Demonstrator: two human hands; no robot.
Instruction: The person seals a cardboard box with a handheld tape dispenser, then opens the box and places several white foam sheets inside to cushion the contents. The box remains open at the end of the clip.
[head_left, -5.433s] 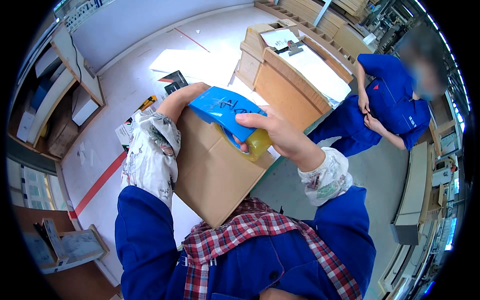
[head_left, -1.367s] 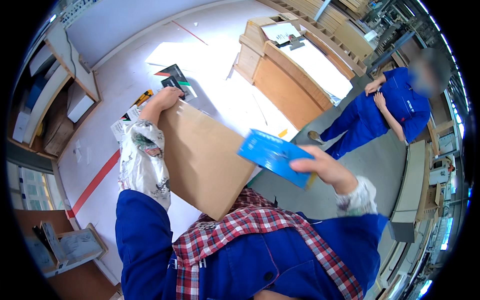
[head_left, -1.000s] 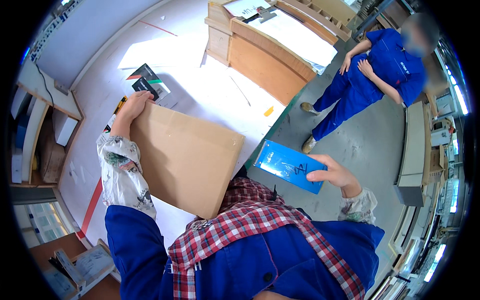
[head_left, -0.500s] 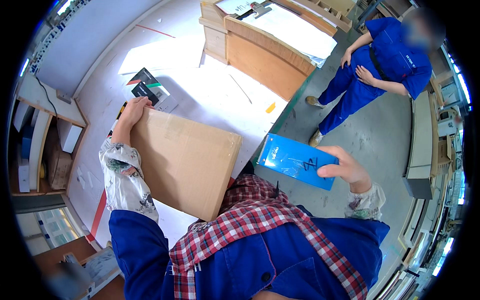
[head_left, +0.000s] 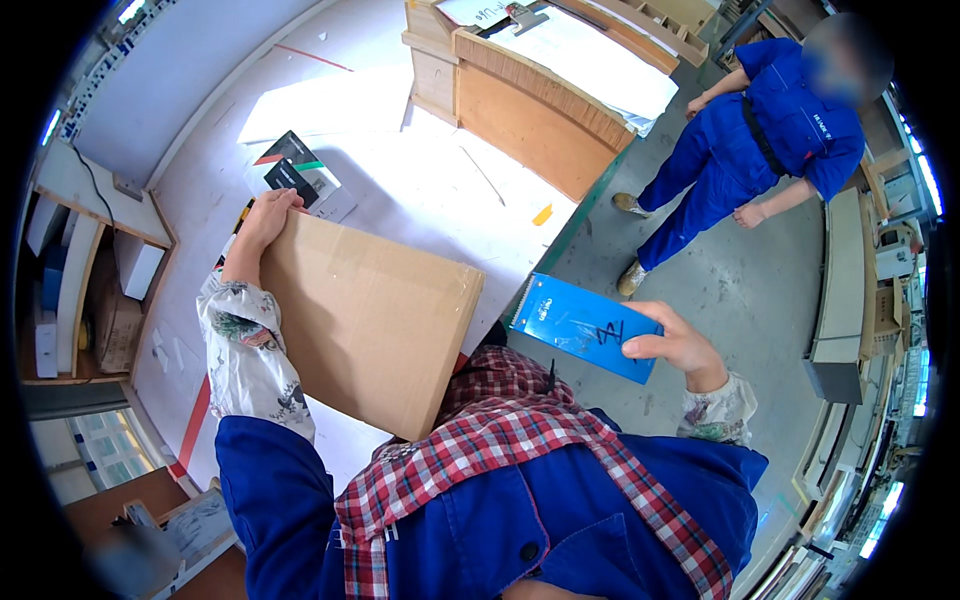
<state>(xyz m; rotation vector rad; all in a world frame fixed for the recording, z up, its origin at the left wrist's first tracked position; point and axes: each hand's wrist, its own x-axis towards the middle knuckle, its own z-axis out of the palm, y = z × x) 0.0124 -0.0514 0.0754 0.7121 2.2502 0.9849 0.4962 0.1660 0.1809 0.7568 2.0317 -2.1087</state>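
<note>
A large brown cardboard box (head_left: 365, 320) lies at the near edge of the white table, tilted towards my body. My left hand (head_left: 265, 222) is closed round its far left corner, with the fingertips partly hidden. Just beyond those fingers sits a small black and white box (head_left: 318, 178) with red and green stripes. Out over the floor on the right, my right hand (head_left: 678, 342) grips a blue spiral-bound notepad (head_left: 575, 325). The thumb lies on its cover, which bears dark handwritten marks; the other fingers are mostly hidden beneath.
Beyond the table's work area stands a wooden desk stand (head_left: 540, 115) with papers and a clipboard (head_left: 522, 18). A thin stick (head_left: 483, 176) and a yellow scrap (head_left: 542, 214) lie before it. Another person (head_left: 740, 150) in blue stands at the right. Wooden shelves (head_left: 95, 290) are on the left.
My right hand has shifted slightly left and nearer with the blue notepad. My left hand and the cardboard box stay nearly still. The other person's hands have moved apart, away from the waist.
</note>
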